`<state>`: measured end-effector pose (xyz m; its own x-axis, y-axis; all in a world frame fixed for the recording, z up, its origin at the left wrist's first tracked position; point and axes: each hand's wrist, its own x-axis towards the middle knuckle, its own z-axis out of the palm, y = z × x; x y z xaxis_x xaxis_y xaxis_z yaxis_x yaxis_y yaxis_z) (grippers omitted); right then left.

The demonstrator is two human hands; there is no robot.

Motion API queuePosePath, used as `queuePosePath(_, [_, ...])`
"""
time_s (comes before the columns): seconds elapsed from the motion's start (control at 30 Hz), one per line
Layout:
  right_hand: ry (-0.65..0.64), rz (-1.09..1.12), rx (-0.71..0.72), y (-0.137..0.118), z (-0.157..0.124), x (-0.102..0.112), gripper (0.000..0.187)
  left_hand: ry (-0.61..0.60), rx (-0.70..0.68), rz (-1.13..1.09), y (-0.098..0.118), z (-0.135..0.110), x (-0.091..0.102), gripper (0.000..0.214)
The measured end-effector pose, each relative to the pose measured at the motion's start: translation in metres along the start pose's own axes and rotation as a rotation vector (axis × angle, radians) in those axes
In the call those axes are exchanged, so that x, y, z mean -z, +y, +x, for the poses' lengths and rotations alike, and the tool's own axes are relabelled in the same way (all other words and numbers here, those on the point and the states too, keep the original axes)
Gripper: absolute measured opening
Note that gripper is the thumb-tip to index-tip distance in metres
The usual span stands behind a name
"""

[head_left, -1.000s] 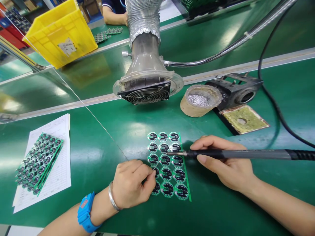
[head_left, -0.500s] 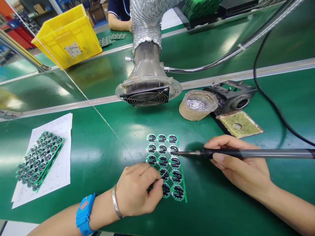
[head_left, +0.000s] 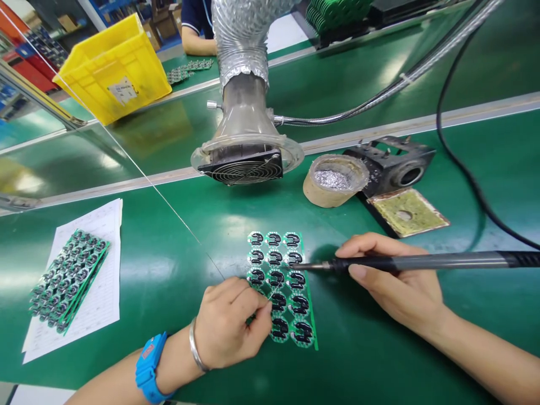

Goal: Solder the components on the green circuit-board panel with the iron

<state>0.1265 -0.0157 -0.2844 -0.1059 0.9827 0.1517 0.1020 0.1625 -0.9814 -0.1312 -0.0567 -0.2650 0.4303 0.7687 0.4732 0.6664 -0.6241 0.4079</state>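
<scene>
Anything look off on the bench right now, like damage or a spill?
The tip-cleaning sponge beside the soldering iron stand looks odd: it is stained yellow-brown, with dark, worn edges and a round hole at its centre. Nothing appears spilled.

An electronics assembly floor in a factory: long green antistatic workbenches [head_left: 363,360], a ducted fume extractor [head_left: 242,163], a soldering-iron stand [head_left: 390,169], stacked circuit-board panels [head_left: 67,281], a yellow plastic crate [head_left: 113,73], and a co-worker [head_left: 196,42] at the next bench
</scene>
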Motion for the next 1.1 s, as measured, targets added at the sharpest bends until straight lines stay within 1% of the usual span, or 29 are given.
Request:
queuePosePath(0.17, [0.014, -0.024, -0.008, 0.001, 0.0, 0.002, 0.006, -0.012, 0.0, 0.004, -0.001, 0.001, -0.003, 0.01])
queuePosePath(0.27, [-0.003, -0.033, -0.033, 0.001, 0.0, 0.003, 0.008, -0.012, -0.006, 0.009, -0.001, 0.003, -0.006, 0.01])
queuePosePath(0.43, [-0.006, -0.053, -0.023, -0.002, 0.002, 0.002, 0.009, -0.011, -0.003, 0.024, -0.004, 0.005, -0.011, 0.009])
queuePosePath(0.77, [0.0, -0.132, -0.031, 0.002, -0.001, 0.004, 0.007, -0.023, -0.006, 0.023, -0.004, 0.006, -0.012, 0.009])
queuePosePath(0.97, [0.007, -0.134, -0.039, 0.0, 0.0, 0.003, 0.007, -0.023, -0.007, 0.031, -0.004, 0.007, -0.016, 0.009])
queuePosePath(1.1, [0.008, -0.062, -0.032, -0.003, 0.001, 0.005, 0.007, -0.02, -0.011, 0.034, -0.004, 0.006, -0.016, 0.008])
